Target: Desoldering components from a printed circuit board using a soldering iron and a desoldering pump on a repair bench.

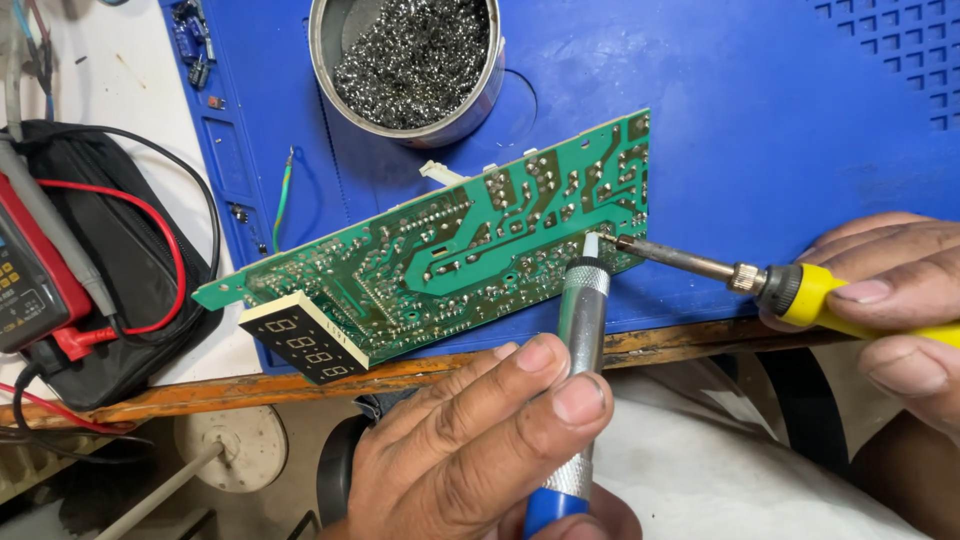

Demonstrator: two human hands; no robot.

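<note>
Blue silicone work mat (pixel 780 120) over a worn wooden bench edge (pixel 300 385), pale cloth on the lap below.

Nearest: left hand (pixel 480 450) closed around a metal desoldering pump (pixel 582 330), thumb and fingers wrapped on the barrel, blue end at the bottom, pale nozzle touching the board. To the right: right hand (pixel 890 300) closed on the yellow handle of a soldering iron (pixel 700 265), held low like a pen, tip pointing left.

Between the two hands: green circuit board (pixel 450 245), solder side up, lying tilted across the near edge of the mat, lower-left end overhanging the bench. Iron tip and pump nozzle meeting at one joint near the board's right lower edge, just beside each other, apparently touching the same pad. Black seven-segment display (pixel 305 345) attached at the board's lower-left corner, well apart from both hands.

Judged good practice here: keep the iron on the joint until the solder turns fully liquid, hold the nozzle square and close over the pad, avoid dwelling long enough to lift the copper trace, steady both wrists against the bench.

Farther back: round tin of metal cleaning wool (pixel 410 60) on the mat, beyond the board. Far left: red multimeter (pixel 30 270) on a black pouch, with red and black leads.
</note>
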